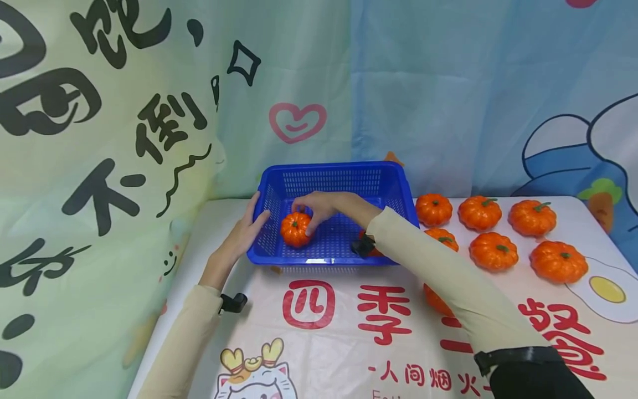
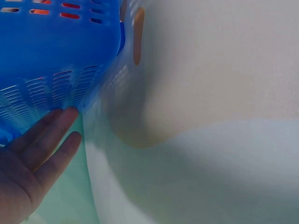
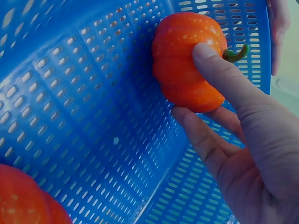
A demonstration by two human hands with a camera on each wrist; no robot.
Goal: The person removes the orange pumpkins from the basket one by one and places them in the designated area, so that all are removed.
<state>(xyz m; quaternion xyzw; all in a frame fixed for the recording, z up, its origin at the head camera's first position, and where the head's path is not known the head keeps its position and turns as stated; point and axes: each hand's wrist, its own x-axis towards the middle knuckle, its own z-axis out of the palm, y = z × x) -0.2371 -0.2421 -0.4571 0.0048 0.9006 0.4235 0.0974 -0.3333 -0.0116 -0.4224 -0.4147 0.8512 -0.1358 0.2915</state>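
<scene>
A small orange toy pumpkin [image 1: 295, 230] with a green stem is inside the blue plastic basket [image 1: 329, 260], toward its left end. My right hand [image 1: 319, 209] reaches in from the right and holds this pumpkin [image 3: 187, 60]; the thumb lies across its side and the fingertips are at its underside. At the basket's left rim is my left hand [image 1: 246, 230], its thumb over the rim and its fingers along the outer wall. Those fingers [image 2: 56, 135] look nearly straight in the left wrist view. A second pumpkin [image 3: 23, 200] lies in the basket, partly hidden by my right wrist in the head view.
Several more pumpkins [image 1: 493, 251] stand on the printed tablecloth [image 1: 319, 354] right of the basket, some partly covered by my right sleeve. A printed curtain [image 1: 423, 100] hangs close behind the basket and along the left side.
</scene>
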